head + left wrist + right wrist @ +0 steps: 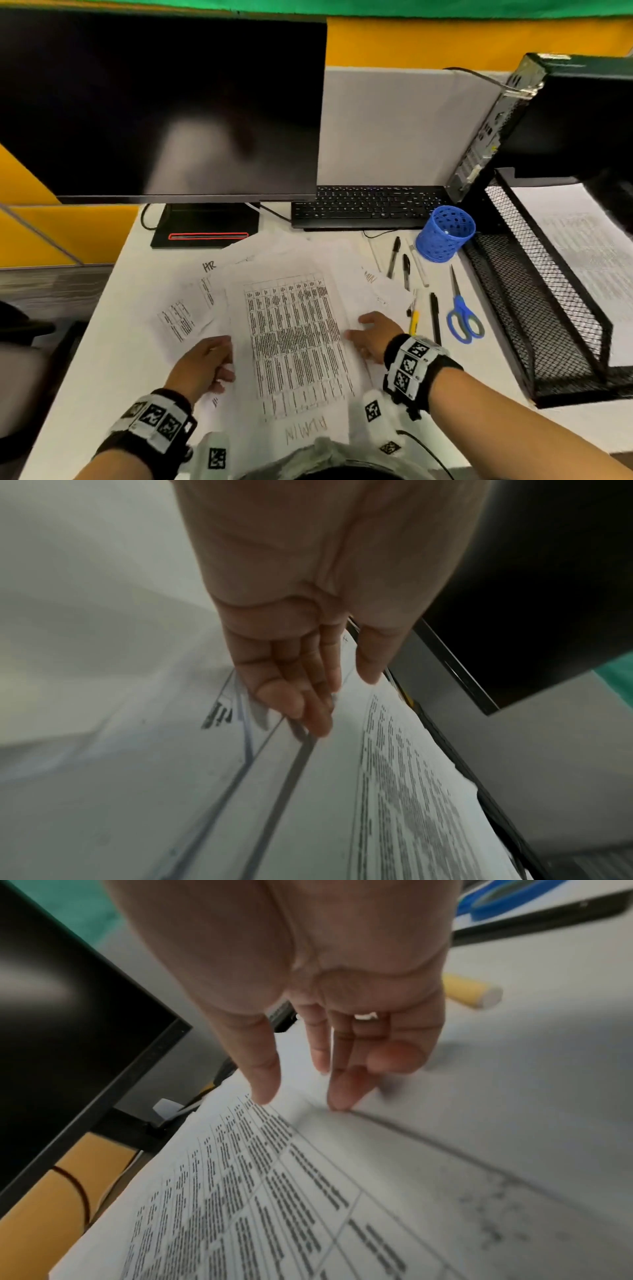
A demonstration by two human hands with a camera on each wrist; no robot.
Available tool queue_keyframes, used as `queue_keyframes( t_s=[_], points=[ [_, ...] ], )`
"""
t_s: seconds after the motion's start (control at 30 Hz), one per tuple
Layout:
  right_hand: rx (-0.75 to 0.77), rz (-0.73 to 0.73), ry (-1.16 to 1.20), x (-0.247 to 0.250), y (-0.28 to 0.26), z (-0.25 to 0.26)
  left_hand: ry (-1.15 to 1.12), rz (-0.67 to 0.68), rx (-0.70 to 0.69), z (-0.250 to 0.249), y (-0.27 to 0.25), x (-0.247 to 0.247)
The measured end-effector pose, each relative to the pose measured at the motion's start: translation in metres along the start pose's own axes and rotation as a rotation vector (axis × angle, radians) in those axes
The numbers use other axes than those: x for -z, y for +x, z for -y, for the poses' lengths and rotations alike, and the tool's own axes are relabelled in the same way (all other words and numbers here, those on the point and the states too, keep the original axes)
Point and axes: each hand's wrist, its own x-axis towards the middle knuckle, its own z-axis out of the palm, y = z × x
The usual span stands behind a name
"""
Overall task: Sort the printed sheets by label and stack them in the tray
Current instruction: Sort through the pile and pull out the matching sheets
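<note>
One printed sheet (294, 342) tops a loose pile mid-worktop (116, 359). Left grip (202, 363) and right grip (373, 337) flank it, fingers nearly straight, touching its side edges, holding nothing. Pens (406, 270) and scissors (462, 318) lie between pile and tray (507, 284).

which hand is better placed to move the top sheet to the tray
Probably right. The right hand touches the sheet's right edge, and the tray stands on that side; the left hand is at the far edge.

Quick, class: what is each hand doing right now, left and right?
Left hand: open, straight fingers resting on the printed sheets.
Right hand: open, fingertips touching the printed sheets.
</note>
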Motion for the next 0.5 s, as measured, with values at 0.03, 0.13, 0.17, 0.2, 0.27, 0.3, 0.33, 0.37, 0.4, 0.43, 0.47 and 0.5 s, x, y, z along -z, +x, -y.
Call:
queue_keyframes(
  t_s=[0.03,0.13,0.17,0.2,0.27,0.3,0.33,0.37,0.4,0.43,0.47,0.5],
  points=[
    [-0.010,0.001,-0.018,-0.005,-0.001,0.005,0.058,0.034,0.000,0.000,0.000,0.002],
    [-0.012,0.088,-0.216,-0.014,-0.010,0.020,0.213,0.085,-0.034,0.004,0.003,0.007],
    [0.012,0.120,-0.276,-0.017,-0.010,0.022,0.267,0.089,-0.055,0.002,0.002,0.009],
    [0.039,0.131,-0.294,-0.021,-0.009,0.022,0.306,0.089,-0.094,0.002,0.002,0.010],
    [0.101,0.097,-0.226,-0.027,-0.015,0.025,0.382,0.062,-0.173,-0.002,0.002,0.013],
    [0.144,0.080,-0.178,-0.028,-0.021,0.026,0.389,0.048,-0.205,-0.007,0.001,0.015],
    [0.159,0.082,-0.136,-0.030,-0.025,0.025,0.364,0.035,-0.241,-0.011,0.000,0.017],
    [0.182,0.082,-0.104,-0.030,-0.027,0.025,0.309,0.032,-0.253,-0.017,0.000,0.020],
    [0.192,0.096,-0.115,-0.030,-0.030,0.026,0.232,0.034,-0.263,-0.021,0.000,0.024],
    [0.211,0.113,-0.130,-0.030,-0.033,0.026,0.155,0.038,-0.268,-0.025,0.000,0.027],
    [0.226,0.120,-0.143,-0.030,-0.034,0.025,0.086,0.048,-0.275,-0.029,0.001,0.031],
    [0.250,0.131,-0.140,-0.028,-0.033,0.024,0.042,0.067,-0.286,-0.032,0.001,0.034]
  ],
)
